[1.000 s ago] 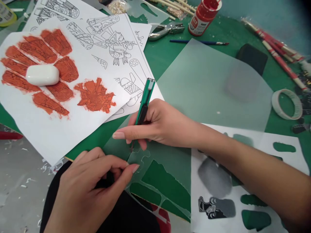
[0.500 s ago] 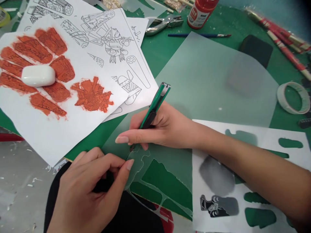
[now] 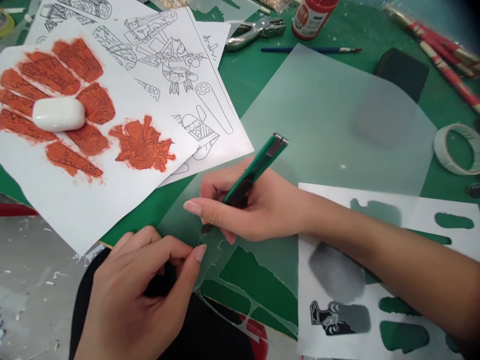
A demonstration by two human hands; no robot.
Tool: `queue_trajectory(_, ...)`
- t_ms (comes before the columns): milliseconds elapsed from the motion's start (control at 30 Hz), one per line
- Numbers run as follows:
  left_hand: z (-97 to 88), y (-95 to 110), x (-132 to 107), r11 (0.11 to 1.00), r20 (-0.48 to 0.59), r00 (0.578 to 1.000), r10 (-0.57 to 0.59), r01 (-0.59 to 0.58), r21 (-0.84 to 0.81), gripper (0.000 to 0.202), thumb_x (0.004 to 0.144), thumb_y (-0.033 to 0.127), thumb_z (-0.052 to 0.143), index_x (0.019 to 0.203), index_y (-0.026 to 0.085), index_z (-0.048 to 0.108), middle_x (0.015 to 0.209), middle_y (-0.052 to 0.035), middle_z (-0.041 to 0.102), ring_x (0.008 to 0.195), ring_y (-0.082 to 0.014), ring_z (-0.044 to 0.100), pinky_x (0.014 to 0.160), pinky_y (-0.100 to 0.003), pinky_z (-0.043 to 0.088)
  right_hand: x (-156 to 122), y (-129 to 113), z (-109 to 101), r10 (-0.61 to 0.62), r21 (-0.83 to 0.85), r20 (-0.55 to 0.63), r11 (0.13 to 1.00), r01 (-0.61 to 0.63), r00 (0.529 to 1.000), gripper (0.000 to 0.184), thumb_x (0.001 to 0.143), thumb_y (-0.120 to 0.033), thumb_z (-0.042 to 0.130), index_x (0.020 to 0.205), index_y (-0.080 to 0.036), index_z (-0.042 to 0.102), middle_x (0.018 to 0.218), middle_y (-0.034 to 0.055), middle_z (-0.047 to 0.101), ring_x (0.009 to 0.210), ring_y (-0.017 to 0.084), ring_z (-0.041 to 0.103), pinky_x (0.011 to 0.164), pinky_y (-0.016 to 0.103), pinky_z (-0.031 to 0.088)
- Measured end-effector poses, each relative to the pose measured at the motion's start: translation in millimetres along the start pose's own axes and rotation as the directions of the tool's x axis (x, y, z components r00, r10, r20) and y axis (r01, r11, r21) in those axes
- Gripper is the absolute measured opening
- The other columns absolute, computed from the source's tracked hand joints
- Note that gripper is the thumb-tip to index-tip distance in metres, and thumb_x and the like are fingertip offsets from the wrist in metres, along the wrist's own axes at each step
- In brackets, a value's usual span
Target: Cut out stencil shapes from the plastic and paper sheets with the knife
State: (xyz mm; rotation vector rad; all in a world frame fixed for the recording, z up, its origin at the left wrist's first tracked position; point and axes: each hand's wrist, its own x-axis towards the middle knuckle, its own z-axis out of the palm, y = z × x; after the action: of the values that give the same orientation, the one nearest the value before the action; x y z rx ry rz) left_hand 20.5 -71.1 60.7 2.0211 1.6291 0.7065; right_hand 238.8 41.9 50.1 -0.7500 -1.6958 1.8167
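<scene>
Wrapped round a green and black craft knife (image 3: 257,167), my right hand (image 3: 258,200) rests on a frosted translucent plastic sheet (image 3: 318,125). The knife's tip points down at the sheet near its front left edge, beside an irregular cut outline. My left hand (image 3: 146,285) pinches the edge of that sheet between thumb and forefinger, just below the tip. Several shapes are cut out of the sheet near my left hand, and the green tabletop (image 3: 255,280) shows through them. The blade itself is too small to make out.
Line-drawn papers (image 3: 225,115) and a sheet with orange-painted shapes (image 3: 138,145) lie left, under a white rounded case (image 3: 59,114). Behind are a hole punch (image 3: 257,32), paintbrush (image 3: 311,50) and red-capped jar (image 3: 311,20). At right are a tape roll (image 3: 455,150) and cut-out white paper (image 3: 333,345).
The craft knife leans further to the right, its top end shifted right and slightly down. My right hand has turned a little with it. My left hand keeps its pinch in nearly the same place.
</scene>
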Motion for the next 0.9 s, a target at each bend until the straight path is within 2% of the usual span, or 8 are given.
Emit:
queue_trajectory(100,0.1,0,1,1.0,0.0,1.0,0.001,-0.001,0.003,0.035,0.11,0.032,0.069,0.075,0.027,0.069,0.066,0.0065,0.058,0.063,-0.011,0.052,0.06,-0.028,0.042,1,-4,-2,0.039,0.01,0.017,0.999,-0.039,0.999,0.049,0.115,-0.043,0.079,0.076,-0.021,0.059,0.055,-0.0086,0.059,0.052,0.006,0.054,0.058,0.022,0.044)
queue_trajectory(233,0.8,0,1,1.0,0.005,1.0,0.007,-0.007,0.008,0.037,0.112,0.034,0.069,0.076,0.027,0.069,0.067,0.0062,0.059,0.063,-0.0117,0.052,0.06,-0.029,0.042,2,-6,-2,0.024,0.003,0.045,1.0,-0.025,0.999,0.052,0.117,-0.043,0.076,0.074,-0.021,0.056,0.056,-0.0095,0.056,0.054,0.006,0.056,0.061,0.021,0.046)
queue_trajectory(400,0.4,-1,2,0.999,0.023,1.0,0.015,-0.016,0.03,0.036,0.111,0.027,0.067,0.075,0.027,0.068,0.066,0.0066,0.059,0.064,-0.0111,0.052,0.062,-0.028,0.042,3,-5,0,-0.043,-0.042,0.036,0.998,0.045,0.998,0.054,0.118,-0.042,0.076,0.074,-0.021,0.052,0.06,-0.0096,0.052,0.06,0.006,0.047,0.063,0.024,0.04)
queue_trajectory(567,0.3,-1,0,1.0,0.031,0.999,0.01,-0.011,0.02,0.035,0.112,0.029,0.067,0.077,0.027,0.068,0.068,0.0066,0.058,0.067,-0.0113,0.052,0.065,-0.028,0.042,3,-3,4,-0.083,-0.067,0.009,0.994,0.083,0.997,0.054,0.118,-0.038,0.075,0.073,-0.021,0.05,0.062,-0.0098,0.047,0.063,0.007,0.043,0.065,0.026,0.037)
queue_trajectory(767,1.4,-1,-1,1.0,0.024,1.0,0.004,-0.005,0.019,0.035,0.112,0.03,0.068,0.078,0.027,0.068,0.069,0.0064,0.057,0.067,-0.0119,0.051,0.065,-0.028,0.042,2,-3,9,-0.067,-0.118,-0.044,0.991,0.061,0.997,0.058,0.121,-0.049,0.069,0.074,-0.022,0.05,0.061,-0.0084,0.045,0.064,0.008,0.043,0.065,0.026,0.037)
queue_trajectory(900,2.0,-1,-2,1.0,0.017,1.0,-0.011,0.01,0.023,0.032,0.111,0.029,0.069,0.079,0.027,0.07,0.069,0.0066,0.057,0.066,-0.0117,0.051,0.064,-0.028,0.042,2,-4,10,-0.064,-0.115,-0.062,0.992,0.057,0.996,0.058,0.121,-0.05,0.07,0.073,-0.021,0.051,0.061,-0.0085,0.044,0.065,0.008,0.043,0.066,0.026,0.038)
